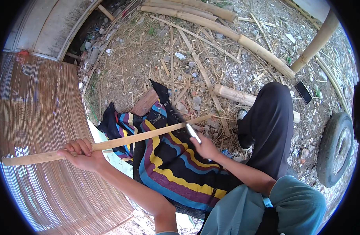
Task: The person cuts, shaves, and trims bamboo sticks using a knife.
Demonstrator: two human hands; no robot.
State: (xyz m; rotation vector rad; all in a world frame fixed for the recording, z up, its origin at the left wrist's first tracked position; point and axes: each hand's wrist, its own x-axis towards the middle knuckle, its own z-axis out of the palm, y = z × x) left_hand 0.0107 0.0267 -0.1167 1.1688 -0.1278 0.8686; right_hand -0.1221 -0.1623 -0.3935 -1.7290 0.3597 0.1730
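A long, flat bamboo strip (148,134) runs slantwise across my lap, its far end to the right and its near end to the left. My left hand (84,156) is closed round it close to the left end. In my right hand (206,149) is a knife (193,132) with a shiny silver handle; its dark blade is smeared by motion. The knife crosses the strip near its right end; whether the edge touches it I cannot tell. Under both lies a black cloth with yellow, purple and blue stripes (176,178), draped over my leg.
A wooden block (145,102) pokes out beside the cloth. Bamboo poles (262,53) and split pieces lie on littered ground ahead. To the right are a phone-like black slab (304,92) and a tyre (336,150). A slatted bamboo screen (42,113) stands left.
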